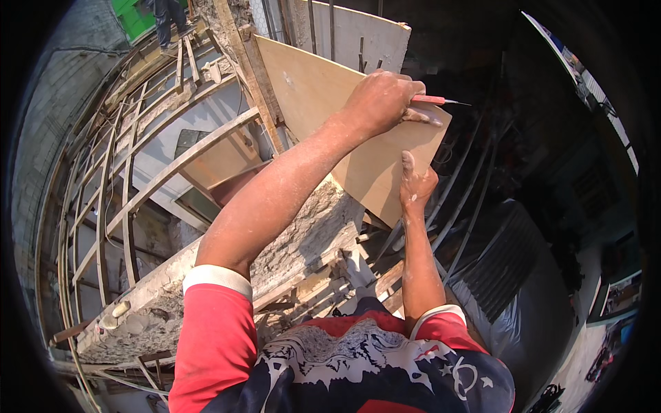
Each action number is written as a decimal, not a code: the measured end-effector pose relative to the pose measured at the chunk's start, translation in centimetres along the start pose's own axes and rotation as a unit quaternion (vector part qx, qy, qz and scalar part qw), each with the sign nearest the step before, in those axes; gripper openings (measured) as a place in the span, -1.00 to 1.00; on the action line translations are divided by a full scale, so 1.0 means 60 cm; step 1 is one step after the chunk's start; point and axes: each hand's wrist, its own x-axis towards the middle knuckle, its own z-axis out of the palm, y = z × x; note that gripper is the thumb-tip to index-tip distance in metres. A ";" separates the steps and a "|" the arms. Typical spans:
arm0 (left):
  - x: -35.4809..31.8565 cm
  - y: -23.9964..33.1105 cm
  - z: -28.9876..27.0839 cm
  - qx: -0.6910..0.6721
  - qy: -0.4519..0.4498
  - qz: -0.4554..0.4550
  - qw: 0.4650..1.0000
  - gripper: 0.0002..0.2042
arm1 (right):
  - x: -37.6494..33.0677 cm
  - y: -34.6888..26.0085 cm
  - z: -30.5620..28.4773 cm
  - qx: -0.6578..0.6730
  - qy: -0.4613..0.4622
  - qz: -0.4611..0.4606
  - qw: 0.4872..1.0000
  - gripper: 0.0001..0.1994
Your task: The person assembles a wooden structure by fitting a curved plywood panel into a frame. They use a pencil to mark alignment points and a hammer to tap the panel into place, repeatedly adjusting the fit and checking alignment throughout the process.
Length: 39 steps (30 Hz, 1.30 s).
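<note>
Two hands work the plywood board [330,103] propped far centre: left hand [382,100] clenched on a red pencil [434,100], right hand [415,184] pressing its edge; weak bracing could shift the board, skewing the mark.

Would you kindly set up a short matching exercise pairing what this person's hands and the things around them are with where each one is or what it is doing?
Things:
1. left hand
2. right hand
3. plywood sheet
4. concrete beam

States:
A. lies rough and grey under the left forearm
B. grips a red pencil at the sheet's upper corner
C. tan, tilted, propped on the timber frame
D. presses flat on the sheet's lower edge

Pairs: 1-B, 2-D, 3-C, 4-A
</note>
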 end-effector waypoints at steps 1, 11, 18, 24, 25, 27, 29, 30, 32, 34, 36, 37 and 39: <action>0.001 0.002 0.001 0.001 -0.003 -0.006 1.000 -0.82 | 0.000 -0.003 -0.002 -0.003 -0.002 0.003 1.000 -0.57; 0.013 0.008 0.013 0.023 -0.020 -0.027 0.999 -0.62 | 0.034 0.023 -0.010 -0.015 -0.031 -0.024 0.999 -0.63; 0.015 0.010 0.012 0.063 -0.021 -0.039 0.997 -0.60 | 0.052 0.045 0.005 0.058 -0.064 -0.015 0.996 -0.60; -0.004 -0.010 -0.010 0.147 -0.014 -0.097 0.984 -0.75 | 0.096 0.060 0.059 0.118 -0.134 -0.056 0.982 -0.52; -0.010 -0.016 -0.013 0.147 -0.006 -0.094 0.985 -0.77 | 0.102 0.070 0.072 0.108 -0.132 -0.066 0.983 -0.50; 0.001 -0.020 0.006 0.109 0.013 -0.089 0.990 -0.81 | 0.129 0.096 0.064 0.122 -0.095 -0.082 0.985 -0.45; 0.025 -0.016 0.007 0.075 0.048 -0.068 0.994 -0.78 | 0.165 0.084 0.076 0.161 -0.073 -0.086 0.980 -0.38; 0.034 -0.016 0.009 0.050 0.073 -0.062 0.994 -0.80 | 0.180 0.095 0.078 0.136 -0.053 -0.119 0.982 -0.35; 0.023 -0.013 0.001 -0.029 0.168 -0.072 0.983 -0.82 | 0.176 0.111 0.087 0.104 -0.033 -0.136 0.985 -0.29; 0.001 -0.005 -0.025 -0.070 0.190 -0.145 0.968 -0.80 | 0.153 0.123 0.083 0.092 -0.022 -0.111 0.989 -0.27; -0.019 -0.013 -0.065 -0.201 0.242 -0.224 0.922 -0.64 | 0.132 0.127 0.091 0.070 -0.018 -0.135 0.988 -0.30; -0.016 -0.017 -0.096 -0.173 0.215 -0.293 0.915 -0.57 | 0.130 0.142 0.085 0.049 -0.028 -0.137 0.989 -0.32; -0.007 -0.065 -0.130 -0.117 0.135 -0.309 0.934 -0.60 | 0.136 0.126 0.098 0.089 -0.026 -0.118 0.989 -0.30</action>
